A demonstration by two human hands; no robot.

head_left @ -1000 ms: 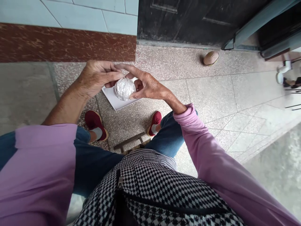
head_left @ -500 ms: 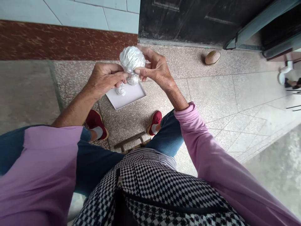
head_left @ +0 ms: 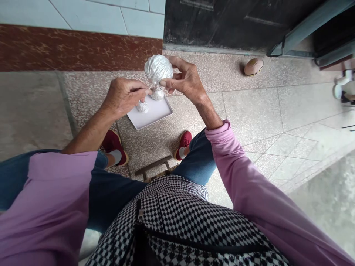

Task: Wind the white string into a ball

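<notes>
Speckled stone flooring (head_left: 149,144) stretches from a dark door (head_left: 222,26) and a reddish-brown baseboard (head_left: 83,48) to a person's red shoes (head_left: 185,142), with a shallow white tray (head_left: 151,114) lying just beyond them. Above the far part of the tray, a shiny white ball (head_left: 158,67) is held up off the floor between two bare hands. Its surface looks fully covered, the ridges drawn in at one end, so the bulk of it appears done; that gathered end, where the fingers meet, looks like the part left to settle. Two smaller crinkled balls (head_left: 143,107) rest at the tray, apart from each other, one partly behind the fingers. Nearly round, the big ball shows no clear long axis; its ridges fan upward from the gathered end, which points down toward the tray and the person's body. The right hand (head_left: 184,81) clamps its thumb and fingers on the ball's side. The left hand (head_left: 120,96) has its fingertips pinched together beside the gathered end; whether they catch a strand cannot be told.
</notes>
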